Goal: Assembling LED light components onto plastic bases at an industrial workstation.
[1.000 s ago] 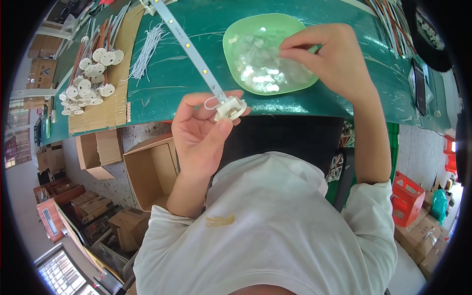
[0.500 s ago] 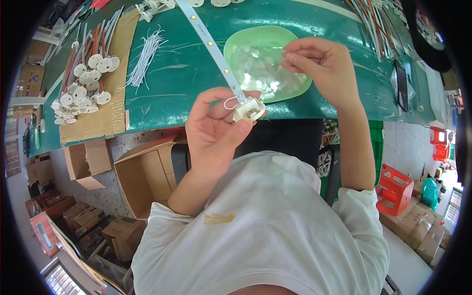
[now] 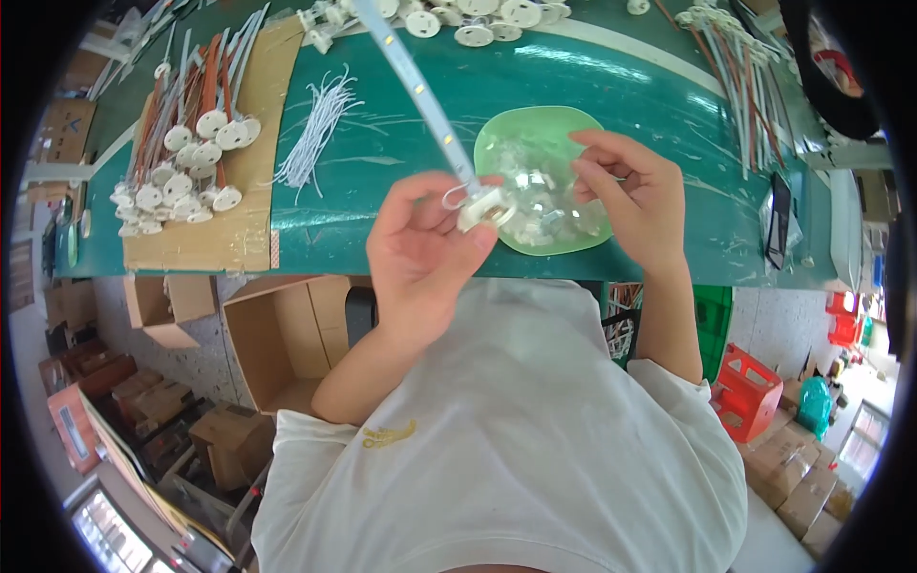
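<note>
So the bench top (image 3: 334, 234) is glossy green and pretty scratched up (it catches the light like crazy). The bowl (image 3: 544, 122) is smooth plastic, and the clear bits (image 3: 540, 196) look like shiny plastic too. LED strip (image 3: 420, 91) seems smooth and satiny, end piece (image 3: 482, 210) plasticky. Shirt (image 3: 544, 401) is creased matt cloth, cardboard sheet (image 3: 253, 172) dull.

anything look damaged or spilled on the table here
The green tabletop looks worn: pale scratches and scuffs mark it between the white wires and the green bowl. Nothing looks obviously spilled; the small clear pieces appear to lie inside the bowl. The light strip shows no clear damage.
</note>
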`<state>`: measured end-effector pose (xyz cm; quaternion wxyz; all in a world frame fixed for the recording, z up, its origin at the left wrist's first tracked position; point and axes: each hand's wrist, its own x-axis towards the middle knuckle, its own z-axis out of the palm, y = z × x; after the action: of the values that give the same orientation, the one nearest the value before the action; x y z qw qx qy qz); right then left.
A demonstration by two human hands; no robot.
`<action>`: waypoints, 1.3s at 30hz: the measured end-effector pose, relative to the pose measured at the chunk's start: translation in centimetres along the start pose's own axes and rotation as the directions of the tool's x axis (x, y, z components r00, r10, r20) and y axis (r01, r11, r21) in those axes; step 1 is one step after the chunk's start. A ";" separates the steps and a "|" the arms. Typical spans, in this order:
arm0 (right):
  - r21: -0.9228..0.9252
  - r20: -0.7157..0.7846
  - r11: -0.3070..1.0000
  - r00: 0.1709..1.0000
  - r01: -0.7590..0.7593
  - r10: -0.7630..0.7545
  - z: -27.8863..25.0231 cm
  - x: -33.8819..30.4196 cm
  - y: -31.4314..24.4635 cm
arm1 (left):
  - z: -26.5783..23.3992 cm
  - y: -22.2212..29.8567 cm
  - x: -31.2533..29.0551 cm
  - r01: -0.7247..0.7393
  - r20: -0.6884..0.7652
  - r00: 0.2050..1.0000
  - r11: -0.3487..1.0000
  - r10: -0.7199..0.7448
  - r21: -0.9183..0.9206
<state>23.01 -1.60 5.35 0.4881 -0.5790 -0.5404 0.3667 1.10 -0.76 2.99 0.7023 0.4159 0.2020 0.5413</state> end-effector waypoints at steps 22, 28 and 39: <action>0.190 0.107 0.981 0.993 0.035 -0.056 -1.4 -0.1 2.8 | 4.9 -4.2 6.2 -0.031 -0.043 0.999 0.971 0.022 -0.236; 0.165 0.047 0.975 0.989 -0.148 0.142 -1.2 0.4 0.0 | 3.8 -3.6 6.3 -0.029 -0.096 0.995 0.978 0.010 -0.205; -0.320 -0.026 0.824 0.865 0.467 -0.501 1.1 2.2 -0.6 | 4.0 -4.7 7.1 -0.077 -0.034 0.997 0.987 0.073 -0.143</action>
<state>22.13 0.71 5.92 0.4993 -0.5097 -0.6918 0.1112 9.14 4.04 2.69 0.7067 0.3635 0.1566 0.5864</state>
